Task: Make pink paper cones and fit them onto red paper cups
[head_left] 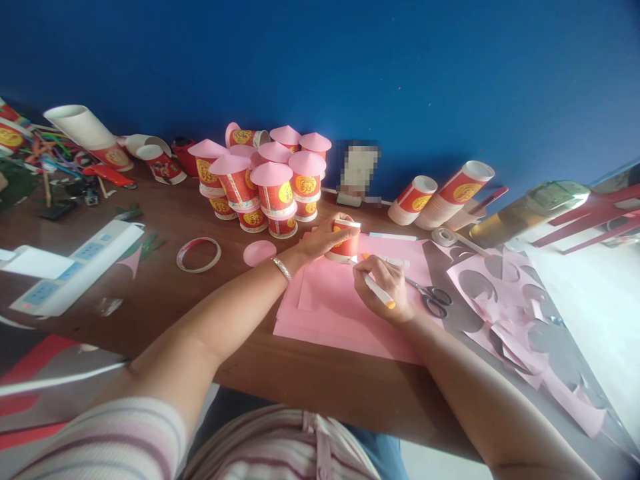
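My left hand (320, 244) is wrapped round a red paper cup (346, 247) with a yellow print, which rests on pink paper (345, 320). In my right hand (383, 287) is a white marker pen (379, 291) with an orange end; its tip is close to the lower right of the cup, and I cannot tell whether it touches. Beside the right hand lie scissors with dark handles (436, 300) and what looks like another white pen (393, 261). A pink paper disc (259, 253) lies left of the cup, near my left wrist.
Stacked red cups with pink cone tops (271, 175) stand at the back. Cup stacks (453, 190) and a tape roll (444, 237) are right, above cut pink scraps (505, 300). Leftward lie a tape ring (199, 255), a power strip (80, 263) and a phone (361, 170) stands by the wall.
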Motion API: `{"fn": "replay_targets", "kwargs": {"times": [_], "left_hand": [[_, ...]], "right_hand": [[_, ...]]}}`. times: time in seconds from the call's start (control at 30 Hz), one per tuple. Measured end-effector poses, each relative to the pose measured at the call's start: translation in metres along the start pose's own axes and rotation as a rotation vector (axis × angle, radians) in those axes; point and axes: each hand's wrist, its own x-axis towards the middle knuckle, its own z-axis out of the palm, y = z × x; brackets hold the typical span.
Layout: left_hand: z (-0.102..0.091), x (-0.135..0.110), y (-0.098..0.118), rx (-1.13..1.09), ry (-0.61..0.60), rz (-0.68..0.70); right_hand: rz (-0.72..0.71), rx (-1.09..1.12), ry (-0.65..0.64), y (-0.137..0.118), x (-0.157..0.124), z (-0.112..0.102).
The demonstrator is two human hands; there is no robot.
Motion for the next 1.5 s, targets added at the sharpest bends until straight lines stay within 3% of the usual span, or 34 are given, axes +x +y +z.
{"fn": "replay_targets", "kwargs": {"times": [0.47, 0.8, 1.5], "left_hand": [[0.002, -0.006, 0.007, 0.097, -0.007, 0.021], [0.003, -0.008, 0.011, 0.133, -0.028, 0.015], [0.001, -0.004, 0.004, 0.107, -0.021, 0.034]], "right_hand": [[0.002, 0.057, 0.004, 0.0, 0.002, 0.0], [-0.033, 0.075, -0.061, -0.001, 0.003, -0.003], [-0.069, 0.048, -0.002, 0.001, 0.003, -0.001]]}}
